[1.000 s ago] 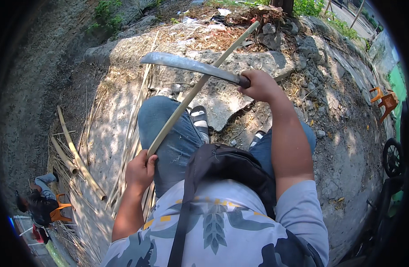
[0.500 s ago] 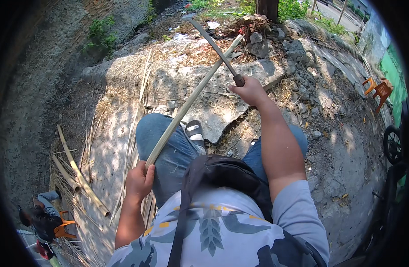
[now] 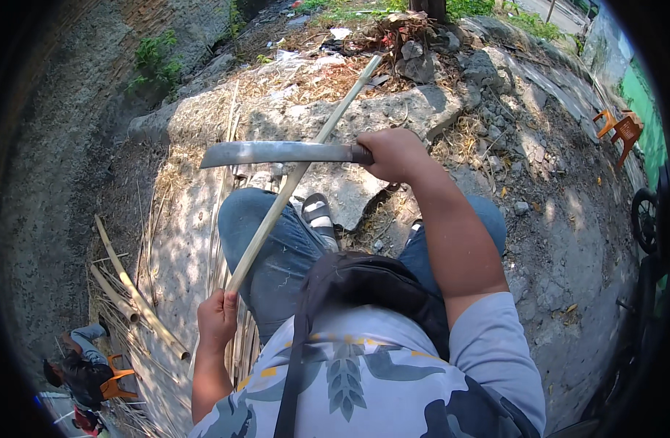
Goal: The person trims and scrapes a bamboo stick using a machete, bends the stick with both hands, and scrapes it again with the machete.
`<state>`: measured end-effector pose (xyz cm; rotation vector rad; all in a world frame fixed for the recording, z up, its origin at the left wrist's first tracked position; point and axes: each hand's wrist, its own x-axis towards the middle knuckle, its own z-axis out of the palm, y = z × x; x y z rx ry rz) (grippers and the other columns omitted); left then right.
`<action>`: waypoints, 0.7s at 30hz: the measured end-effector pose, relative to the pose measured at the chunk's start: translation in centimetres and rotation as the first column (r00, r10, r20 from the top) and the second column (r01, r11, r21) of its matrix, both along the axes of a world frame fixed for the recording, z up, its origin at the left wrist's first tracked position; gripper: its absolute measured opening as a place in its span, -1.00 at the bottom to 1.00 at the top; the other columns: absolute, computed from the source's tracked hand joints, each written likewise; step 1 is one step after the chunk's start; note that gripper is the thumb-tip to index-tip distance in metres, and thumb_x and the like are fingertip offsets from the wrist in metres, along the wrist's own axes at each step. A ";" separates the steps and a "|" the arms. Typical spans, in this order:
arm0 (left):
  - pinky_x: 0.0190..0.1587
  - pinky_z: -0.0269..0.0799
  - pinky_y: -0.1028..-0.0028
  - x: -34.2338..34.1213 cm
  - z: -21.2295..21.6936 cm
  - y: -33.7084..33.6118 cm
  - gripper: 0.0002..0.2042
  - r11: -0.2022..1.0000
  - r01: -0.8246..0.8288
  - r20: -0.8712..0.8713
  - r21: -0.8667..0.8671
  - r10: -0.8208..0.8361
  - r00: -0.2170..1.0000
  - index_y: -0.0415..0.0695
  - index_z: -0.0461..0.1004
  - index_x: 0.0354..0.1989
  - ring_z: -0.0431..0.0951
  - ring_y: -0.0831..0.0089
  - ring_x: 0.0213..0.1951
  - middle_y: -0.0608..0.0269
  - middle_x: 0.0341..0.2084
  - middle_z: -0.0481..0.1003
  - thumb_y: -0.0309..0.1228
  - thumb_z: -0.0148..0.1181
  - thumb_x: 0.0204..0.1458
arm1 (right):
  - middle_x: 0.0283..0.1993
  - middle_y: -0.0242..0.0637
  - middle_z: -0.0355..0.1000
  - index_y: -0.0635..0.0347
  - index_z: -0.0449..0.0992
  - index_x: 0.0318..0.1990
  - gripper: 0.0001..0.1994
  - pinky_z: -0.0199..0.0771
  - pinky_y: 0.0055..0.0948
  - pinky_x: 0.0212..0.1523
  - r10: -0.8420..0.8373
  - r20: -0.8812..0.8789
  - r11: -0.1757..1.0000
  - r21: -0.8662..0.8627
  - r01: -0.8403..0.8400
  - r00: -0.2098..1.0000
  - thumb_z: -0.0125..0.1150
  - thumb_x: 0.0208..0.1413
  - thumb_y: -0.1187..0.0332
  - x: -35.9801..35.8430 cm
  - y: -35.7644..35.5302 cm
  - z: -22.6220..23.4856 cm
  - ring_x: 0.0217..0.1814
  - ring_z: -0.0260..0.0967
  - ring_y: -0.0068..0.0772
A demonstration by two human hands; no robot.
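My left hand [image 3: 217,317] is closed round the near end of a long pale strip that looks like split bamboo [image 3: 266,228]. The strip slants up and away to the right, passing over my left knee. In my right hand [image 3: 395,155], the fingers wrap the dark handle of a machete [image 3: 266,152]. Its broad blade points left and crosses the strip about midway along. Whether the edge touches the strip I cannot tell.
Two bamboo poles [image 3: 141,299] and many thin strips lie on the ground to the left. A person [image 3: 83,369] sits beyond them on an orange chair. Rubble [image 3: 495,131] and a broken slab lie ahead. Another orange chair [image 3: 628,136] and a wheel [image 3: 644,219] are at right.
The machete has swung from pointing away to lying level across the strip, with my right hand moved nearer and left. My left hand and the strip have shifted slightly nearer.
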<state>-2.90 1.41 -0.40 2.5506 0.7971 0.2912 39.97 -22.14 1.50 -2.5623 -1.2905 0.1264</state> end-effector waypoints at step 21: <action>-0.55 0.24 0.15 -3.0 -0.6 1.6 -0.48 1.000 -0.015 -0.031 -0.010 0.015 0.999 -0.23 0.33 -0.54 0.34 -0.11 -0.64 -0.10 -0.71 0.32 -0.05 0.16 0.34 | -0.35 -0.09 0.57 0.08 0.56 -0.24 -0.81 0.53 0.00 -0.21 -0.104 -0.049 0.867 0.485 0.115 0.993 0.39 0.04 0.26 2.6 -0.7 -3.2 -0.23 0.57 0.09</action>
